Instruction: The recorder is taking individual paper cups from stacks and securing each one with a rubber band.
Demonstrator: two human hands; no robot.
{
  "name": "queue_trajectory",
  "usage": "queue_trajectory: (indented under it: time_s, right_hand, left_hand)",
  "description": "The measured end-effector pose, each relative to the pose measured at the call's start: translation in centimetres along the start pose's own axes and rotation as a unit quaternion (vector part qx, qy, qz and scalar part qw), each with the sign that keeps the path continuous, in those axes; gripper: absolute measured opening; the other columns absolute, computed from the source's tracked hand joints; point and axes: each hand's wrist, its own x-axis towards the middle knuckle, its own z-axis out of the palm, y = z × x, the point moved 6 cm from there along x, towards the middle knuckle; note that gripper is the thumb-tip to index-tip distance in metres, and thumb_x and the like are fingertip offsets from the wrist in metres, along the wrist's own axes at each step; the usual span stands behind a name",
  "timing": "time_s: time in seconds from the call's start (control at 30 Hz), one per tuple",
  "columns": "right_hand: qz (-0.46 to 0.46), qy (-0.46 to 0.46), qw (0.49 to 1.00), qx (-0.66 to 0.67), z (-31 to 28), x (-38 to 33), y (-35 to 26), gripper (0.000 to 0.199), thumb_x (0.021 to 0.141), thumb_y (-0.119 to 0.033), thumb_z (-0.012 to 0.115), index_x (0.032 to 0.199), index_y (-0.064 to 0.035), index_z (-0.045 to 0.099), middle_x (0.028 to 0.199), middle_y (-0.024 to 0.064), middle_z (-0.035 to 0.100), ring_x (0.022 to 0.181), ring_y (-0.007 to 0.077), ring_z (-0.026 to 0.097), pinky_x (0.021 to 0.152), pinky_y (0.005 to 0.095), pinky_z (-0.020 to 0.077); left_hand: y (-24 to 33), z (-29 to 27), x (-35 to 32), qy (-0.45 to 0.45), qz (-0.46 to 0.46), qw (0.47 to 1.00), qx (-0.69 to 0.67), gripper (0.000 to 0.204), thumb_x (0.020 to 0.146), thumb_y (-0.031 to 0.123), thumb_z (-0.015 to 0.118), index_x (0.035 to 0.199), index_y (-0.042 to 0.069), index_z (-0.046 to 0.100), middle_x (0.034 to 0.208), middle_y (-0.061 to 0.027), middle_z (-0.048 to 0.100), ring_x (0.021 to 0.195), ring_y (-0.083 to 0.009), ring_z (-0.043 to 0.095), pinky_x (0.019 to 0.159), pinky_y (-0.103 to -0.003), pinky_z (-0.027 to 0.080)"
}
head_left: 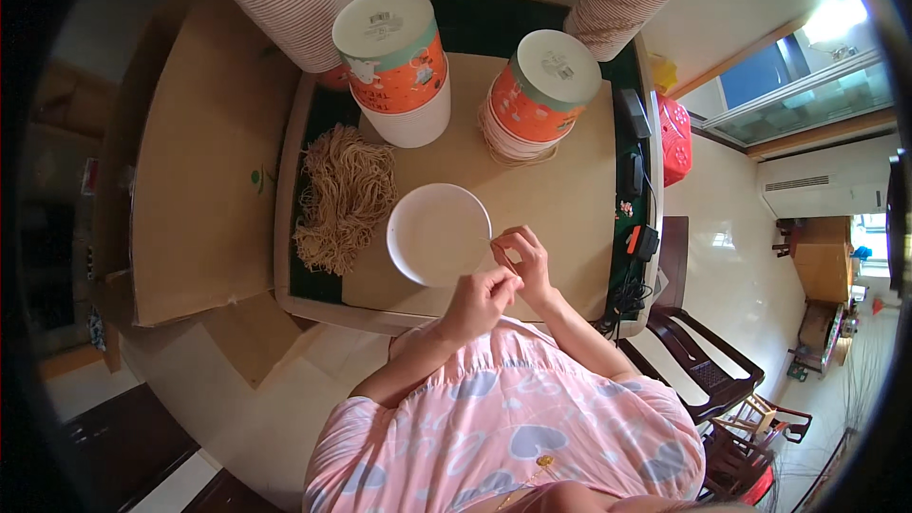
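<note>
Left hand and right hand close together, pinching thin cord beside white tub; uneven tugging could snag cord or tip tub.

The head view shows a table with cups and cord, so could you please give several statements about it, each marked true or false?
The tan cord bundle lies left of the white container. True.
The white container's open mouth faces down. False: it faces up.
The two hands are far apart. False: the left hand and right hand are close together.
Stacked paper cups stand beyond the white container. True.
</note>
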Motion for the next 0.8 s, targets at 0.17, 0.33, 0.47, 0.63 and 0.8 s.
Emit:
queue_trajectory:
  time_s: [0.17,0.33,0.47,0.63,0.8]
  right_hand:
    - [0.075,-0.010,0.997,0.030,0.0,0.0,1.6,0.012,0.072,0.004,0.067,0.079,-0.0027,0.062,0.079,0.0094,0.059,0.070,0.0222,0.059,0.059,0.0306,0.0491]
    - [0.115,-0.156,0.981,0.029,-1.7,2.7,5.3,0.007,0.078,-0.003,0.065,0.085,-0.0050,0.065,0.073,0.0076,0.060,0.066,0.0138,0.055,0.059,0.0277,0.0449]
    - [0.101,-0.212,0.972,-0.033,-3.6,7.9,7.7,0.009,0.081,-0.009,0.064,0.090,-0.0076,0.066,0.071,0.0074,0.061,0.065,0.0143,0.058,0.060,0.0298,0.0478]
    - [0.045,-0.068,0.994,-0.074,-4.6,10.7,3.5,0.013,0.082,-0.006,0.060,0.096,-0.0042,0.061,0.075,0.0081,0.061,0.066,0.0147,0.058,0.062,0.0286,0.0477]
    - [0.258,-0.318,0.882,0.231,-0.1,3.1,-4.1,0.035,0.089,-0.014,0.060,0.121,-0.0049,0.048,0.078,0.0020,0.061,0.070,0.0074,0.057,0.062,0.0233,0.0465]
  left_hand:
    - [0.8,0.1,-0.3,-0.014,0.002,1.000,0.021,0.017,0.088,0.011,0.056,0.086,-0.001,0.067,0.060,-0.0032,0.060,0.053,-0.0060,0.051,0.048,-0.025,0.039]
    - [-0.1,-3.3,-0.1,0.033,-0.029,0.998,-0.033,0.030,0.091,0.004,0.050,0.120,0.005,0.055,0.073,-0.0025,0.064,0.055,-0.0026,0.049,0.051,-0.017,0.041]
    - [-1.2,-4.8,0.6,-0.022,-0.044,0.995,-0.092,0.024,0.092,0.004,0.049,0.113,0.004,0.059,0.077,-0.0029,0.065,0.059,-0.0042,0.052,0.056,-0.017,0.044]
    - [-0.2,-5.1,1.1,-0.035,-0.024,0.970,-0.240,0.023,0.094,0.009,0.048,0.111,-0.001,0.061,0.092,-0.0071,0.067,0.083,-0.0116,0.062,0.078,-0.025,0.051]
    - [0.4,-6.3,1.7,0.017,0.013,0.948,-0.316,0.028,0.096,0.011,0.045,0.116,-0.002,0.058,0.104,-0.0115,0.064,0.094,-0.0170,0.062,0.086,-0.029,0.049]
